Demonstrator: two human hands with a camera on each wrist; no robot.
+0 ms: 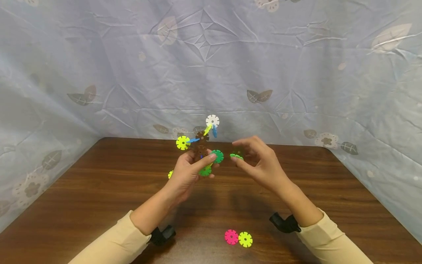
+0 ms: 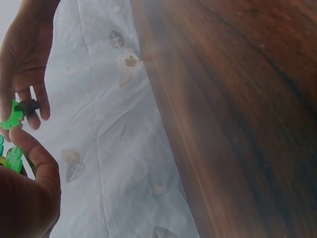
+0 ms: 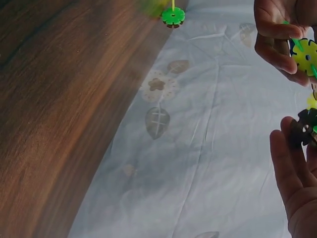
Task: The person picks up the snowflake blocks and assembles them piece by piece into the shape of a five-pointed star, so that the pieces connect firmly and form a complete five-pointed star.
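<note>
In the head view my left hand (image 1: pixel 184 174) grips a branching chain of notched plastic snowflake discs over the table. A white disc (image 1: pixel 212 117) tops the chain, above brown discs (image 1: pixel 205 138); a yellow disc (image 1: pixel 179 141) juts out left. The thumb presses a green disc (image 1: pixel 219 158) facing the other hand. A short gap to the right, my right hand (image 1: pixel 263 165) pinches another green disc (image 1: pixel 236 157) between thumb and fingers. In the right wrist view a dark disc (image 3: pixel 309 118) is joined to that piece. Fingers partly hide the chain's lower part.
On the wooden table (image 1: pixel 313 190), a pink disc (image 1: pixel 228 237) and a yellow disc (image 1: pixel 248 242) lie side by side near the front. Another yellow disc (image 1: pixel 170 174) shows beside the left hand. A patterned grey cloth (image 1: pixel 211 73) hangs behind and around the table.
</note>
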